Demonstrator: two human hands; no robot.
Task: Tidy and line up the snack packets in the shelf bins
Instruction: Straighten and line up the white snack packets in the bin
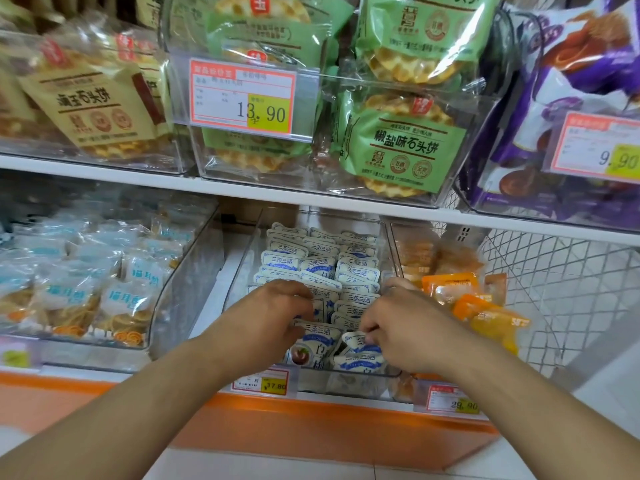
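Snack packets (320, 268), the small white-and-blue ones, sit in rows in the clear bin (242, 258) at 6 o'clock on the lower shelf. They look light, crinkly and slippery, so I'd pinch the sealed top edges. Left hand (266, 317) curls over one; right hand (412, 323) pinches another's corner.

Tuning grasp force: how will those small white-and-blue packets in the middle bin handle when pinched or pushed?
Likely floppy: the white packets have crinkled film edges. Probably light, since they stand packed in rows. The one the right hand pinches tilts, so they likely tip when pushed.
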